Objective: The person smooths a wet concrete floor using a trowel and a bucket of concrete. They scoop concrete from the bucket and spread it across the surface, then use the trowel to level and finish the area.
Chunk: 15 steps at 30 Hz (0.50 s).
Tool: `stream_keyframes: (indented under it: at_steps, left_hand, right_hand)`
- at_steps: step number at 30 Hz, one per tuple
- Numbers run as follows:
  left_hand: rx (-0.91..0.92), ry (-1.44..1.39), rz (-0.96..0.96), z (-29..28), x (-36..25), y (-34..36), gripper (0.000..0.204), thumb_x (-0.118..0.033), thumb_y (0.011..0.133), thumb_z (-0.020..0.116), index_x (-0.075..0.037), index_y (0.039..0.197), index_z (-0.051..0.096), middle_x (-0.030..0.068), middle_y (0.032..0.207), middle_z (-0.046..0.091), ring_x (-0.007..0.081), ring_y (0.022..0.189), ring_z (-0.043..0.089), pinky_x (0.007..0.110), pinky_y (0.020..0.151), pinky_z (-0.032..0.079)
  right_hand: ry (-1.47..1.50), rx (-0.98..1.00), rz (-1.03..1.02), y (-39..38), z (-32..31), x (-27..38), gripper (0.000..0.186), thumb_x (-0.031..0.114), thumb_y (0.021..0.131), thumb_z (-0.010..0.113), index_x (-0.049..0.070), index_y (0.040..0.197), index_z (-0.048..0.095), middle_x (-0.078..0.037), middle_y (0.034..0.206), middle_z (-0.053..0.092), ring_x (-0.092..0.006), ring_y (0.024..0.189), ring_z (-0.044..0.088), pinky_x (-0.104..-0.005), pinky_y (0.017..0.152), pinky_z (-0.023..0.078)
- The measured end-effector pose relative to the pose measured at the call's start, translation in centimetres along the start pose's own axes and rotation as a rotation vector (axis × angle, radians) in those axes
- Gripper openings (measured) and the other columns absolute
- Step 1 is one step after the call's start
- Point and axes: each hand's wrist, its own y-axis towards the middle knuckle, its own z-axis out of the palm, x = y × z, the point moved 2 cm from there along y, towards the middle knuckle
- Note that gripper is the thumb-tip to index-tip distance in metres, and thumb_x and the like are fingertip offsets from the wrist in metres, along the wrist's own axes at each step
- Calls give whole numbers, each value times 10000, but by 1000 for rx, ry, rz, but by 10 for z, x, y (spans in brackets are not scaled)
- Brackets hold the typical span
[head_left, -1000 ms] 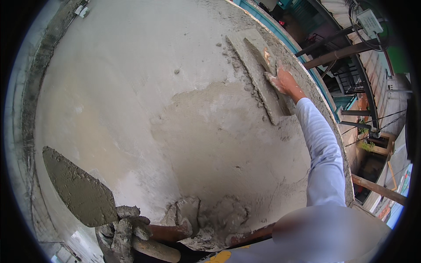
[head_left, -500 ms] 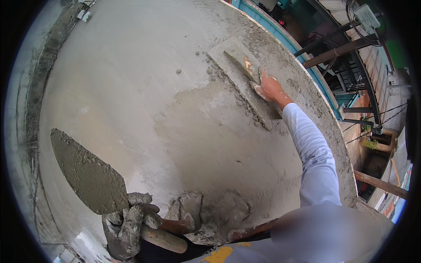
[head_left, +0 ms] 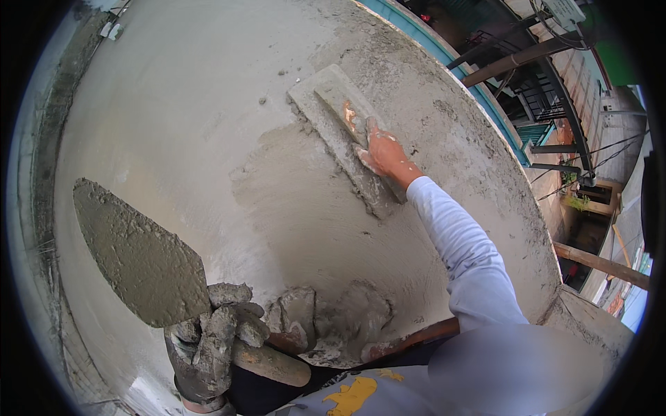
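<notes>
In a cement-caked glove, my left hand (head_left: 215,347) is closed round the handle of a pointed trowel (head_left: 139,253), its blade up and coated with wet mortar. My bare right hand (head_left: 386,152) grips the block handle of a long flat float (head_left: 347,145). The float lies against the wet cement surface (head_left: 312,215), with a ridge of mortar along its left edge. Smears cover the fingers of that hand. Both tools are apart from each other.
My mortar-covered feet (head_left: 295,319) stand in the wet cement close to me. A raised edge with a teal strip (head_left: 479,104) curves along the right, with wooden beams (head_left: 517,61) and a lower area beyond. At far left runs a rough border (head_left: 48,152).
My right hand has drawn the float left, its mortar ridge moving with it. The trowel in my left hand has risen slightly. The view has also shifted a little.
</notes>
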Motion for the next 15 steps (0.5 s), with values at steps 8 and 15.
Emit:
stream_keyframes:
  at_steps: [8,15]
  left_hand:
    - [52,15,45,10,4,10,400,-244,905,604,97,1107,553,172,723,648,220,638,633,314,588,515]
    - [-9,-55,3,-13,14,9,379,-218,892,605,115,1067,567,178,717,635,261,668,647,328,598,535]
  right_hand:
    - [41,-277,436,-99,-15,-108,756,383,882,604,-121,1361,305,-320,1080,613,-447,1008,605,-475,888,477]
    - [27,-217,451,-141,56,-130,836,431,887,580,-187,1357,270,-368,1220,522,-469,1166,505,-469,1023,380]
